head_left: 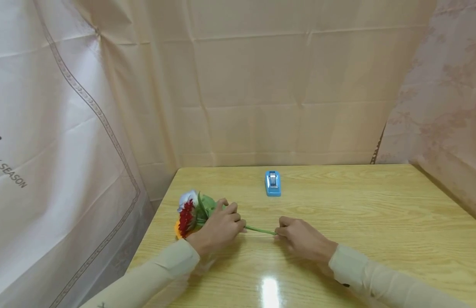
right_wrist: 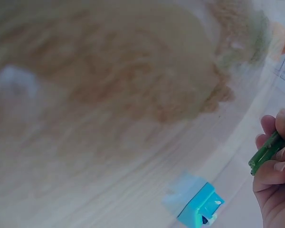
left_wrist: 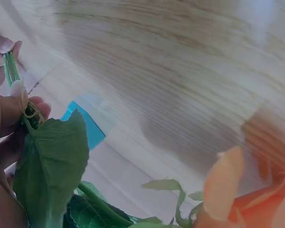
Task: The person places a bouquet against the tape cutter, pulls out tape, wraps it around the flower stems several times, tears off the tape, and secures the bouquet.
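Note:
A bunch of artificial flowers lies low over the table at the left, with a red bloom (head_left: pixel 187 218), a pale bluish-white bloom (head_left: pixel 187 199) and an orange bloom (left_wrist: pixel 261 209). My left hand (head_left: pixel 222 223) grips the green stems just below the leaves (left_wrist: pixel 52 164). A thin tan loop (left_wrist: pixel 33 112), perhaps a band or string, goes around the stems by the left fingertips. To the right, my right hand (head_left: pixel 305 239) pinches the lower part of the stems (head_left: pixel 261 230). Their cut ends (right_wrist: pixel 263 156) stick out past its fingers in the right wrist view.
A blue tape dispenser (head_left: pixel 273 184) stands on the wooden table (head_left: pixel 357 201), beyond the hands. Hanging cloth (head_left: pixel 261 85) closes off the back and both sides. Light glares off the table near its front.

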Tool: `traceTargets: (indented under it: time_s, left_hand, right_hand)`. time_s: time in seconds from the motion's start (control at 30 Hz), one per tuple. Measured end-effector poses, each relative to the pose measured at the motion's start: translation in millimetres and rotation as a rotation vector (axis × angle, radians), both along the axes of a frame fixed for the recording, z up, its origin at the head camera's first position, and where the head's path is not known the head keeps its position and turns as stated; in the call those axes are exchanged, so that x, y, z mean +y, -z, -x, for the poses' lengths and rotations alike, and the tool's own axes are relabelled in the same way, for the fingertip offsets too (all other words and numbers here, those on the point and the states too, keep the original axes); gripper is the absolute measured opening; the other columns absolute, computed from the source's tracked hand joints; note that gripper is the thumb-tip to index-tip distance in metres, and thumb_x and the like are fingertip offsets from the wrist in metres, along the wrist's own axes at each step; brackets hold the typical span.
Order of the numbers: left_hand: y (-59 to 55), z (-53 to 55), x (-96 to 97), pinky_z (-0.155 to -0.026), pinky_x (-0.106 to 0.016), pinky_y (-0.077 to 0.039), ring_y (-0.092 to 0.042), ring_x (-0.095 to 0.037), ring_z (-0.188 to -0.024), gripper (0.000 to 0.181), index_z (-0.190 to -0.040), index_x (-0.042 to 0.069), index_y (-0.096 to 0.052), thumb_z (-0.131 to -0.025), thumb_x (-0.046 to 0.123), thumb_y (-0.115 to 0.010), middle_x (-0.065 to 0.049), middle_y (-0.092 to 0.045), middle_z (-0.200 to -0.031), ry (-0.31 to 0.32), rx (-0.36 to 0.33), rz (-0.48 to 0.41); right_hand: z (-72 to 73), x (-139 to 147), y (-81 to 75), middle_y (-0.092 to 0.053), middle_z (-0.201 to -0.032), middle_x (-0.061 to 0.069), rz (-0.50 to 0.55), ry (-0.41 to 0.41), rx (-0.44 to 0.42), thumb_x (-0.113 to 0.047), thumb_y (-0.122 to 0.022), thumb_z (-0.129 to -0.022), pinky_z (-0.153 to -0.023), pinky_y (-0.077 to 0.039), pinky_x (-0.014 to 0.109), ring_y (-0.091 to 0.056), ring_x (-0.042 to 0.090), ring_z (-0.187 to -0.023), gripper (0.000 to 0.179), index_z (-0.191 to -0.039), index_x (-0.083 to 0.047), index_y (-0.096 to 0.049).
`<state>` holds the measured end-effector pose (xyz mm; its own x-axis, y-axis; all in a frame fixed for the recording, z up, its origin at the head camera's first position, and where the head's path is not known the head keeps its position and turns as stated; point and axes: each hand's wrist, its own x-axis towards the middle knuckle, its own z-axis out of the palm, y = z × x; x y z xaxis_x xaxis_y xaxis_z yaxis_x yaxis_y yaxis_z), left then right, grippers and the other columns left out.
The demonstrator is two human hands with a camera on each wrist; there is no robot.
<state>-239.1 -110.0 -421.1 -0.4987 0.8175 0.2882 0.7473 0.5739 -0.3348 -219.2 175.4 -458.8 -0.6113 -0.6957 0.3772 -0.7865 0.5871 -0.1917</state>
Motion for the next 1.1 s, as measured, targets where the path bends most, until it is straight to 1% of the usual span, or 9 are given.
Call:
traceTargets:
  time_s: [0.13,0.23,0.37,0.47,0.6,0.8,0.93,1.1]
  left_hand:
    - [0.4,-1.5,3.7,-0.097,-0.047,-0.033,-0.044,-0.015,-0.086,0.025,-0.097,0.023,-0.082,-0.103,0.039,-0.063,0.011,-0.074,-0.087,0.001,0.019,0.011]
    - [0.7,-2.1,6.7,-0.098,-0.047,-0.032,-0.044,-0.015,-0.087,0.025,-0.098,0.024,-0.082,-0.103,0.039,-0.062,0.012,-0.074,-0.089,-0.002,0.018,0.025]
    - [-0.3,-2.4,9.6,-0.099,-0.048,-0.031,-0.042,-0.015,-0.087,0.025,-0.100,0.024,-0.082,-0.103,0.039,-0.062,0.012,-0.074,-0.090,0.001,-0.005,0.032]
    - [-0.6,-2.5,11.9,-0.098,-0.047,-0.032,-0.042,-0.015,-0.085,0.025,-0.098,0.024,-0.082,-0.103,0.038,-0.063,0.012,-0.074,-0.088,0.013,-0.003,0.031]
    - [1.3,-3.5,15.7,-0.096,-0.046,-0.031,-0.041,-0.014,-0.082,0.024,-0.096,0.025,-0.082,-0.102,0.038,-0.064,0.013,-0.074,-0.086,0.021,0.003,0.026]
    - [5.0,-5.7,24.2,-0.099,-0.045,-0.032,-0.042,-0.013,-0.083,0.024,-0.096,0.025,-0.082,-0.103,0.038,-0.063,0.013,-0.074,-0.089,0.021,-0.028,0.031]
    - [6.4,-5.7,30.0,-0.099,-0.045,-0.033,-0.043,-0.013,-0.084,0.025,-0.097,0.024,-0.082,-0.103,0.038,-0.062,0.012,-0.075,-0.090,0.029,-0.028,0.037]
    - [5.6,-6.0,34.2,-0.096,-0.043,-0.033,-0.043,-0.013,-0.083,0.026,-0.097,0.024,-0.083,-0.104,0.037,-0.062,0.012,-0.075,-0.088,0.047,-0.014,0.049]
  right_hand:
    - [-1.0,4,0.6,-0.056,-0.086,-0.006,-0.001,0.002,-0.014,-0.011,-0.075,-0.094,-0.060,-0.048,0.016,-0.049,-0.001,-0.069,0.009,-0.100,-0.006,-0.080]
    - [-2.5,7,1.7,-0.060,-0.088,-0.004,0.000,0.006,-0.027,-0.011,-0.074,-0.094,-0.062,-0.049,0.017,-0.053,-0.001,-0.071,0.010,-0.101,-0.006,-0.080]
    - [-3.1,11,2.9,-0.058,-0.086,-0.006,0.008,0.009,-0.019,-0.012,-0.075,-0.094,-0.062,-0.049,0.016,-0.051,-0.002,-0.070,0.010,-0.101,-0.006,-0.079]
    - [-2.5,14,3.5,-0.055,-0.084,-0.008,0.017,0.006,-0.011,-0.012,-0.075,-0.094,-0.062,-0.049,0.015,-0.049,-0.003,-0.069,0.009,-0.100,-0.006,-0.079]
    - [-2.0,19,5.0,-0.055,-0.085,-0.009,0.028,-0.008,0.006,-0.011,-0.076,-0.093,-0.063,-0.049,0.015,-0.050,-0.003,-0.071,0.009,-0.100,-0.007,-0.079]
    - [-3.7,29,5.1,-0.053,-0.086,-0.009,0.028,-0.018,0.033,-0.008,-0.078,-0.090,-0.061,-0.048,0.016,-0.047,-0.003,-0.071,0.012,-0.102,-0.006,-0.079]
    - [-4.5,35,4.2,-0.053,-0.086,-0.009,0.025,-0.013,0.021,-0.009,-0.077,-0.090,-0.061,-0.048,0.016,-0.046,-0.002,-0.071,0.011,-0.101,-0.007,-0.080]
    - [-5.5,39,3.7,-0.054,-0.088,-0.010,0.026,0.001,-0.033,-0.011,-0.076,-0.093,-0.063,-0.049,0.016,-0.048,-0.002,-0.072,0.011,-0.103,-0.008,-0.080]
